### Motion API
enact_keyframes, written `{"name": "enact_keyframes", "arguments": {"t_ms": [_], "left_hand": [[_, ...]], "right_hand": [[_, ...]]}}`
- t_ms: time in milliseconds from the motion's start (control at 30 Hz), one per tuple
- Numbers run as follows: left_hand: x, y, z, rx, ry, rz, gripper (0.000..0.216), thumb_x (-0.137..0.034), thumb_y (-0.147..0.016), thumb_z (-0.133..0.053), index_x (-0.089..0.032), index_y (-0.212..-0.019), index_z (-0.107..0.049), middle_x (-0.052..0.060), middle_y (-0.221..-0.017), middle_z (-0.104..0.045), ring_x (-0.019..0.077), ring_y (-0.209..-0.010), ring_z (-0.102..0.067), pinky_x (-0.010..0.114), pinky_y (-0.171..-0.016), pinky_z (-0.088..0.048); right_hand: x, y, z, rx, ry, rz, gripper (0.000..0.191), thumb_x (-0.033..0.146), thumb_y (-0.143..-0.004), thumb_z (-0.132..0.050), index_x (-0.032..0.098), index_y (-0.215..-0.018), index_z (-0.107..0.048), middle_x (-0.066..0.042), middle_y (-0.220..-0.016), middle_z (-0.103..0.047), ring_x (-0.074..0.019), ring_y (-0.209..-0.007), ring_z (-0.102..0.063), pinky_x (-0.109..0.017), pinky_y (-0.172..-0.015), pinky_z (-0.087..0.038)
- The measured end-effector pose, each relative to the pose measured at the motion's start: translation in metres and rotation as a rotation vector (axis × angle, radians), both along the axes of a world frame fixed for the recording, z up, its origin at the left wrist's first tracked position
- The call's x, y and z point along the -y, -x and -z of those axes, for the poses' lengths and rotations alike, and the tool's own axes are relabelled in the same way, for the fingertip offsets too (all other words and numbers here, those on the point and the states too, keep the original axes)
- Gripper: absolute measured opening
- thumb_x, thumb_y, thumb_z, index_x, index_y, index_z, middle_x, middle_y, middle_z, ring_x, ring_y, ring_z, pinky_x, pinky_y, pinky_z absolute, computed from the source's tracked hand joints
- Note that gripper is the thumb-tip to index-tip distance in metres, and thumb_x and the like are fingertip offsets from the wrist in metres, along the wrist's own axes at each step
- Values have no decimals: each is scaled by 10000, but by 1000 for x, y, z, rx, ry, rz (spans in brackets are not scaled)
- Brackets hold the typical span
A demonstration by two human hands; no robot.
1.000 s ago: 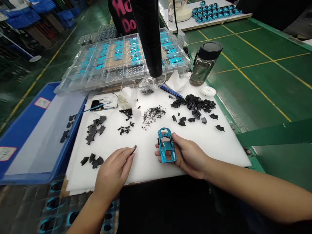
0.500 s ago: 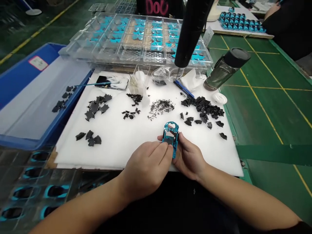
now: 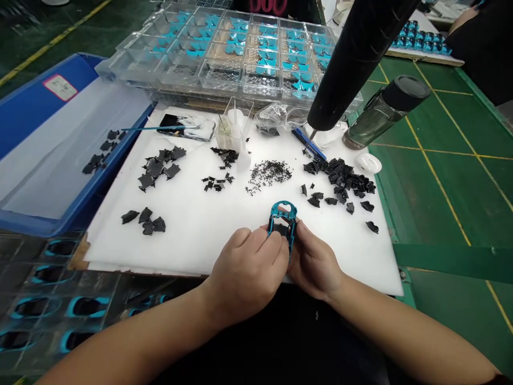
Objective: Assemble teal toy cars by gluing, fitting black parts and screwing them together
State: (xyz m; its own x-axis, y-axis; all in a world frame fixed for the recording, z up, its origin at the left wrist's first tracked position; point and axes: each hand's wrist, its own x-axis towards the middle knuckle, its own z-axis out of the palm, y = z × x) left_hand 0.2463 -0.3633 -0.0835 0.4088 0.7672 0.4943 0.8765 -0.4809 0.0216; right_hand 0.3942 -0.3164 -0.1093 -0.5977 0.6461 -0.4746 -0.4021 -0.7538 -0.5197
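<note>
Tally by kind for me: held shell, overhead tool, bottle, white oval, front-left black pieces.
Turquoise car-shaped shell in right hand: 1
Black cylindrical overhead tool: 1
Transparent black-lidded bottle: 1
White oval object: 1
Black curved front-left pieces: 4
Total: 8

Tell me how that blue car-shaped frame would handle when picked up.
The blue frame is probably light for its size, given its large openings. Likely fairly stiff: no bending shows between left hand and right hand. Its narrow sides may be fragile.
</note>
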Motion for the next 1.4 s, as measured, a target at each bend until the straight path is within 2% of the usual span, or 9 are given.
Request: {"name": "enact_keyframes", "arguments": {"t_ms": [400, 600, 833, 1167, 1400], "left_hand": [[0, 3, 5, 93, 163, 14, 223, -83, -892, -504, -130, -1013, -685, 62, -923, -719, 225, -765, -566, 384, -651, -313], [1, 0, 2, 86, 146, -3, 215, -80, -885, -506, -126, -974, -696, 74, -927, -724, 233, -761, -565, 384, -645, -302], [1, -1, -1, 59, 143, -12, 191, -65, -848, -523, -123, -898, -698, 86, -899, -717, 242, -750, -562, 382, -640, -302], [0, -1, 4, 57, 120, 7, 163, -50, -837, -547, -129, -836, -690, 87, -849, -709, 246, -759, -570, 381, -652, -325], [1, 1, 5, 62, 86, 11, 180, -56, -865, -536, -108, -907, -703, 89, -869, -721, 239, -735, -566, 379, -640, -326]], "right_hand": [[-1, 2, 0, -58, -41, 38, 319, 414, -944, -613, 268, -1222, -667, -33, -1105, -732, -222, -1118, -648, -385, -1016, -493], [1, 0, 3, -75, -49, 29, 303, 409, -984, -550, 270, -1229, -661, -35, -1105, -726, -215, -1120, -643, -378, -1008, -497], [0, 2, 1, 4, -60, 15, 361, 454, -954, -578, 283, -1267, -632, -39, -1171, -705, -222, -1126, -636, -383, -999, -505], [0, 1, -1, -37, -58, 19, 266, 400, -967, -590, 287, -1192, -678, -17, -1142, -710, -193, -1115, -638, -353, -1015, -493], [1, 1, 0, -4, -46, 6, 302, 438, -950, -609, 281, -1203, -658, -31, -1110, -720, -201, -1100, -648, -365, -999, -499]]}}
